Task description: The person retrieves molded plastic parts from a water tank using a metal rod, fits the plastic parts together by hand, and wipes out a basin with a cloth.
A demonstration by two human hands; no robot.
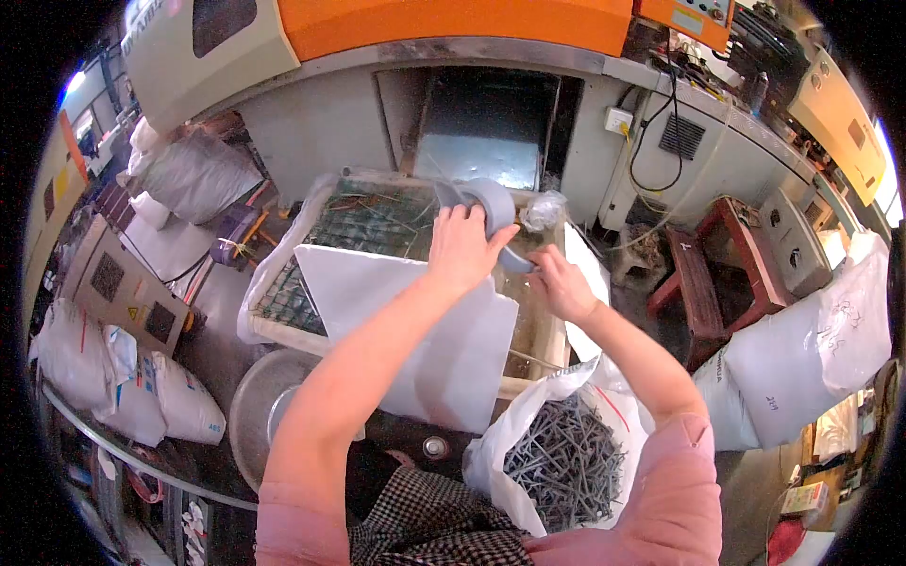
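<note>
A grey curved plastic part point(494, 202), ring-like in outline, is held up over a water-filled tub point(272, 332). My left hand point(464, 247) is closed around its near side, thumb toward the right. The fingers of my right hand point(563, 285) pinch at the part's lower right edge; whether a smaller piece sits between the fingertips cannot be made out. Beneath my forearms a white board point(415, 330) lies slanted across the tub. An open white sack point(566, 462) full of thin grey plastic sticks stands below my right forearm.
An orange and cream machine point(453, 26) with a dark opening point(486, 113) stands behind the tub. A reddish wooden stool point(703, 283) and full white sacks point(793, 349) are at right. More sacks point(132, 387) and a round pan point(255, 415) are at left.
</note>
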